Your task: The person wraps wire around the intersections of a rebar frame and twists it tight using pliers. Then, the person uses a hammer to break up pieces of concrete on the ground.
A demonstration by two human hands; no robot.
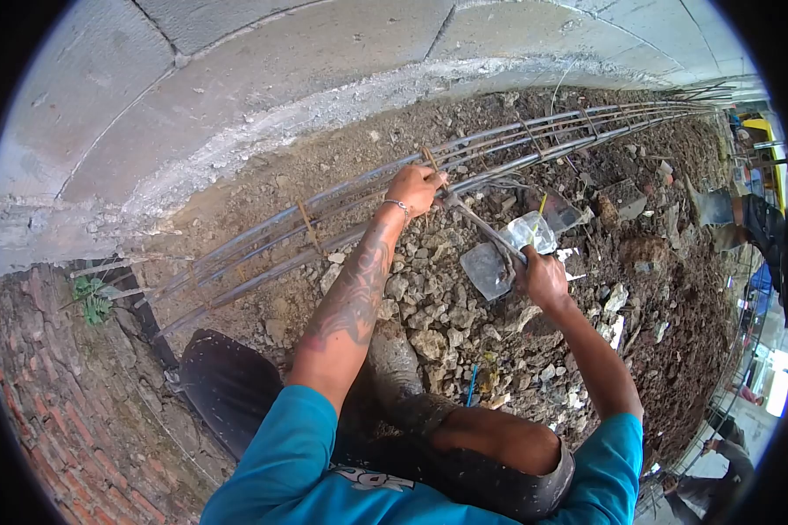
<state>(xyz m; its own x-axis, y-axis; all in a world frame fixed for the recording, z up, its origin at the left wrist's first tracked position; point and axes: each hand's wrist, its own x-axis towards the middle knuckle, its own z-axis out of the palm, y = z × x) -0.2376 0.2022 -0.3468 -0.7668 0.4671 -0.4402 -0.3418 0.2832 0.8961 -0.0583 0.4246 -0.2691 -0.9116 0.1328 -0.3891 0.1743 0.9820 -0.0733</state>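
A long cage of steel bars (pixel 534 157) tied with rusty stirrups runs from the lower left to the upper right. My left hand (pixel 414 189) is closed at a stirrup on the cage; its fingertips hide what they pinch. My right hand (pixel 541 278) is wrapped round the handle end of a metal tool (pixel 481 220). The tool's head lies against the bars, just right of my left hand. Clear plastic pieces (pixel 488 269) lie on the rubble beside and behind my right hand.
A concrete block wall (pixel 280 79) stands behind the cage. Broken stones (pixel 429 343) cover the ground by my knees. A brick wall (pixel 70 420) is at the left. Another person's boot (pixel 714 208) shows at the right, and a further person (pixel 718 472) is at lower right.
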